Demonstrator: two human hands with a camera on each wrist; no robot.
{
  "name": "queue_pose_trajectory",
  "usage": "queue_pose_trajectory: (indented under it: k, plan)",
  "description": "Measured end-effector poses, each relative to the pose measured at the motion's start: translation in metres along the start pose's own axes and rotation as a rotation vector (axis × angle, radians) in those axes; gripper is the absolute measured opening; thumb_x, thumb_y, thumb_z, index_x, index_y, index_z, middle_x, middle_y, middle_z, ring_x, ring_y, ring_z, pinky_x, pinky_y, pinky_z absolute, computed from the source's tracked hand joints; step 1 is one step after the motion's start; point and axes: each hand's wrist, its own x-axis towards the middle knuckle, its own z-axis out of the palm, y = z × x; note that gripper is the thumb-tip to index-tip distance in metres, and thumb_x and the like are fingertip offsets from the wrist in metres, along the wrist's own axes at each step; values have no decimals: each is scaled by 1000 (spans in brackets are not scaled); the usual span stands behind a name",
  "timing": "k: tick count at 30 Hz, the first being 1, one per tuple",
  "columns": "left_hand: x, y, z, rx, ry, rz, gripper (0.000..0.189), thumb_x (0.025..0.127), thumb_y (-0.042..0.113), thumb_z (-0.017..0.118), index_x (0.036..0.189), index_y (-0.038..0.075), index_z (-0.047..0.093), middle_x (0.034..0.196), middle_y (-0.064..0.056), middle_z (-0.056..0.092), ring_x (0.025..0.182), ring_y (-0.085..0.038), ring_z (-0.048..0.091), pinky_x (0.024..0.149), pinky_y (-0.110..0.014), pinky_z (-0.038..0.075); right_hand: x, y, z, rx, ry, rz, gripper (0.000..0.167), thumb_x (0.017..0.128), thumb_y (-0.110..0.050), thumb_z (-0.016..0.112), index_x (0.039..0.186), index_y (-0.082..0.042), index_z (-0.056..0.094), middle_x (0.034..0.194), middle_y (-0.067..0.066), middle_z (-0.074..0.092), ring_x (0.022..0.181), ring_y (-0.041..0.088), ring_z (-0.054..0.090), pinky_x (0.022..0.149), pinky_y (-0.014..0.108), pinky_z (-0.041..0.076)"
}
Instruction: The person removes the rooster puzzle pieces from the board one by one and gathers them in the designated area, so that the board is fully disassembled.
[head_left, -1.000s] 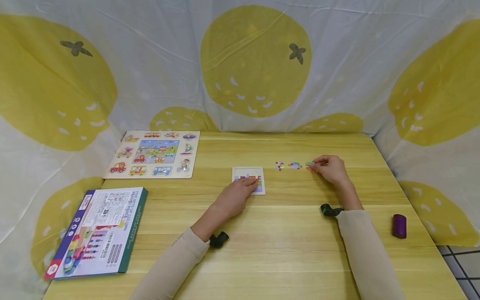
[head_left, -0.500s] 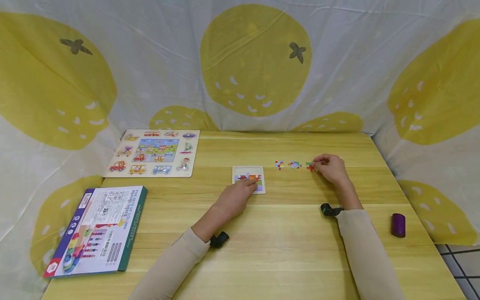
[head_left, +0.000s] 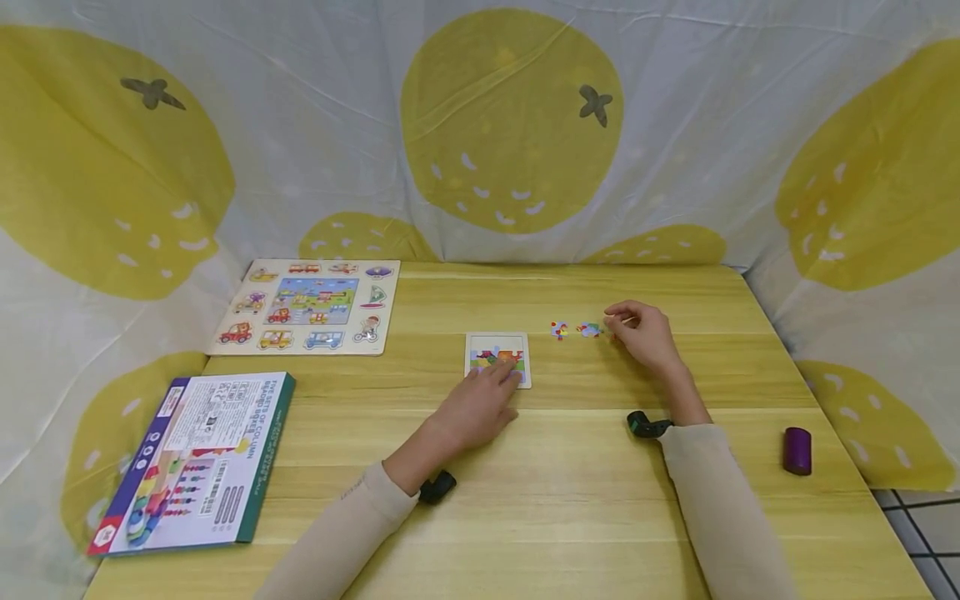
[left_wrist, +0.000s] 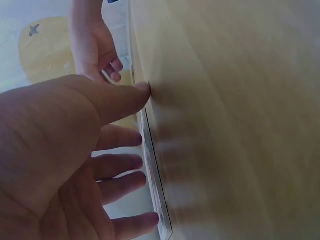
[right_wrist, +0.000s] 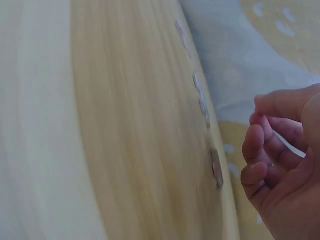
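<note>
My left hand [head_left: 474,404] rests its extended fingers on a small square puzzle tray [head_left: 498,336], covering its lower part; red and orange pieces show past the fingertips. The left wrist view has these fingers spread along the thin tray edge [left_wrist: 156,177], the thumb near the wood. To the tray's right lie jigsaw pieces in a row: one [head_left: 558,331], a second [head_left: 589,330], and a third [right_wrist: 216,168], largely behind the right hand in the head view. My right hand [head_left: 647,337] hovers over that third piece, fingers loosely bent, nothing between thumb and fingertips.
A large vehicle-picture puzzle board [head_left: 315,340] lies at the back left. Nearer stands a flat toy box [head_left: 195,458] at the left edge. A purple cylinder [head_left: 797,451] is near the table's right edge. A lemon-print cloth [head_left: 510,125] hangs behind the table.
My right hand has come off the third jigsaw piece and shifted left and slightly away from me. My left hand's fingers have spread and moved a little on the tray, uncovering more of its pieces.
</note>
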Motion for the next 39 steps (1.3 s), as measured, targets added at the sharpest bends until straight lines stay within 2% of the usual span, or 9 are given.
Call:
queue_pose_trajectory:
  k: [3, 6, 11, 18, 23, 28, 32, 36, 39]
  plan:
    - [-3, 4, -1, -13, -78, -31, 68, 106, 44, 54, 160, 6, 36, 170, -14, 26, 157, -31, 27, 124, -55, 31, 2, -8, 11, 15, -27, -19, 28, 102, -21, 65, 121, -2, 72, 106, 14, 70, 85, 21, 64, 68, 21, 50]
    - [-5, 6, -1, -12, -115, -45, 72, 107, 48, 49, 163, 7, 30, 172, -14, 20, 159, -30, 21, 125, -55, 27, 3, -17, 23, 26, -66, -52, 25, 101, -18, 67, 121, -3, 73, 105, 13, 72, 89, 22, 65, 73, 22, 51]
    - [-5, 5, 0, -8, -124, -43, 73, 107, 49, 47, 164, 8, 27, 172, -14, 18, 160, -30, 19, 126, -55, 26, 5, -34, 42, 49, -181, -112, 24, 100, -17, 68, 121, -6, 72, 105, 11, 73, 94, 24, 66, 80, 32, 54]
    - [-6, 2, 0, -7, -134, -26, 75, 107, 50, 47, 165, 8, 24, 173, -14, 17, 160, -30, 17, 126, -55, 25, 7, -55, 66, 83, -354, -185, 31, 101, -20, 68, 129, -7, 69, 124, 8, 71, 108, 24, 64, 96, 45, 53]
    - [-6, 1, -1, -4, -136, -14, 76, 107, 50, 47, 165, 7, 23, 173, -14, 16, 160, -29, 17, 126, -55, 25, 9, -64, 81, 94, -417, -231, 30, 101, -16, 66, 130, -8, 70, 128, 7, 69, 115, 25, 63, 104, 49, 51]
    - [-7, 0, 0, -16, -130, -6, 76, 107, 50, 47, 164, 6, 23, 173, -14, 15, 160, -30, 18, 125, -56, 26, 10, -72, 95, 106, -454, -248, 29, 101, -18, 66, 129, -9, 71, 125, 6, 69, 112, 25, 62, 103, 48, 51]
    - [-7, 0, 0, -18, -128, -3, 76, 107, 50, 47, 164, 6, 23, 173, -14, 14, 160, -30, 17, 125, -56, 26, 9, -80, 102, 104, -477, -246, 30, 102, -19, 65, 130, -9, 71, 124, 7, 69, 108, 24, 63, 96, 42, 51]
    - [-8, 1, 0, -22, -134, -3, 76, 107, 50, 47, 164, 6, 22, 173, -14, 14, 160, -30, 17, 126, -56, 26, 9, -84, 108, 93, -476, -241, 29, 101, -19, 67, 128, -10, 72, 121, 5, 70, 102, 20, 63, 89, 36, 52]
    - [-8, 1, -1, -23, -136, 0, 77, 107, 50, 47, 164, 5, 22, 173, -14, 14, 160, -30, 16, 126, -56, 26, 9, -85, 111, 89, -476, -240, 29, 100, -19, 68, 127, -11, 72, 120, 4, 70, 102, 19, 64, 90, 37, 53]
